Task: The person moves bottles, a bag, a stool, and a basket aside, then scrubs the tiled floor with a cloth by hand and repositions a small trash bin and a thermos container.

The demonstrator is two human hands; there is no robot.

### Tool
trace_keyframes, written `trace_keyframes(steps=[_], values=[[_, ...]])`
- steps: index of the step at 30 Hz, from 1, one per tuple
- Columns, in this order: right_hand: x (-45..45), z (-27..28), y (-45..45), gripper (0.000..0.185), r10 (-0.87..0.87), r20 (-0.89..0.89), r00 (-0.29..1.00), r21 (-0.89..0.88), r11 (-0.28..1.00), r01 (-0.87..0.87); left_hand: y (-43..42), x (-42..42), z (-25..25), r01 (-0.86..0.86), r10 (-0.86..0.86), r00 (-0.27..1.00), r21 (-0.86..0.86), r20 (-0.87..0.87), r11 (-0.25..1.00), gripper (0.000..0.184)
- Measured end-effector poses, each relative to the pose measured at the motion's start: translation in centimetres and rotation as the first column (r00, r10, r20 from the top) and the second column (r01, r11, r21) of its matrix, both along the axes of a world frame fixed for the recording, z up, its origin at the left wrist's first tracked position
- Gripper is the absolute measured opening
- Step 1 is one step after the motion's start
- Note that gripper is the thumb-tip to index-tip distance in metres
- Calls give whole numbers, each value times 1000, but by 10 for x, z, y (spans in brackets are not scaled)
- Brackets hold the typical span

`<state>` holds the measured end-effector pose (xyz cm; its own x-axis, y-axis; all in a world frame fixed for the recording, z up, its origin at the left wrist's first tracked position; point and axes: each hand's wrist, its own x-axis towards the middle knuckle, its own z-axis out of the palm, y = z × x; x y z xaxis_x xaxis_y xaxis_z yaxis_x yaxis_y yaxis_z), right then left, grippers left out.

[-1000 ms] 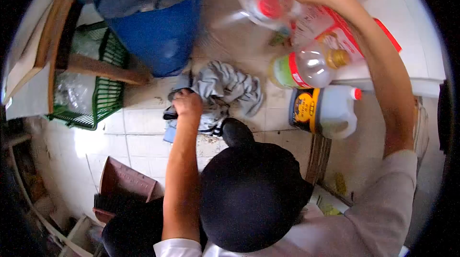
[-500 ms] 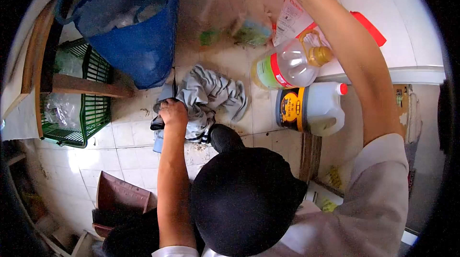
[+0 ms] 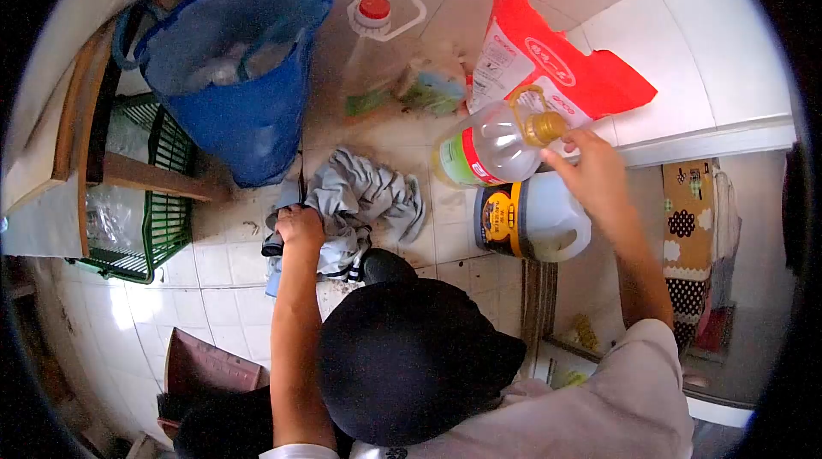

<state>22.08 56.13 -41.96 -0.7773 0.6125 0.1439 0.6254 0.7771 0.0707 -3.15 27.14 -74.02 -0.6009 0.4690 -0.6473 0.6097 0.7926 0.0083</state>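
Observation:
My left hand (image 3: 300, 226) is closed on the left edge of a crumpled grey cloth (image 3: 360, 202) on the tiled floor. My right hand (image 3: 591, 163) reaches beside the yellow cap of a clear bottle (image 3: 505, 146) with a green and red label, thumb and fingers apart; whether it touches the cap is unclear. Just below lies a jug (image 3: 548, 215) with a black and orange label, partly behind my right hand. Another clear jug (image 3: 374, 56) with a red cap stands by the wall, next to a red and white bag (image 3: 548, 65).
A blue bag (image 3: 231, 99) with clear plastic inside is at the upper left, beside a green basket (image 3: 158, 228) and a wooden bar (image 3: 154, 176). A brown dustpan (image 3: 210, 365) lies at the lower left. A sliding-door track (image 3: 538, 313) runs at the right.
My right hand has let go of the red-capped jug and moved down to the yellow-capped bottle. My left hand stays on the cloth. The view has shifted.

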Motion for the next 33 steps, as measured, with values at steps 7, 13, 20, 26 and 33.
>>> trace_keyframes(steps=[7, 13, 20, 26, 33], values=[[-31, 7, 6, 39, 262, -21, 965, 93, 961, -259, -5, 9, -1, -20, 22, 996, 30, -82, 999, 34], [-61, 22, 25, 45, 435, 336, 835, 118, 861, -496, -6, 9, 0, -53, 57, 996, 67, -69, 996, 34], [-102, -1, 66, 30, 517, 543, 661, -204, 846, -493, -5, 6, -12, -53, 56, 997, 77, -47, 996, 34], [-100, 9, 70, 14, 561, 482, 673, -250, 824, -508, -5, 9, -16, -13, 16, 995, 32, -94, 999, 34], [-74, 31, 71, 17, 349, 387, 853, -283, 926, -251, -2, 1, -6, 63, -63, 998, 2, -19, 998, 41]])
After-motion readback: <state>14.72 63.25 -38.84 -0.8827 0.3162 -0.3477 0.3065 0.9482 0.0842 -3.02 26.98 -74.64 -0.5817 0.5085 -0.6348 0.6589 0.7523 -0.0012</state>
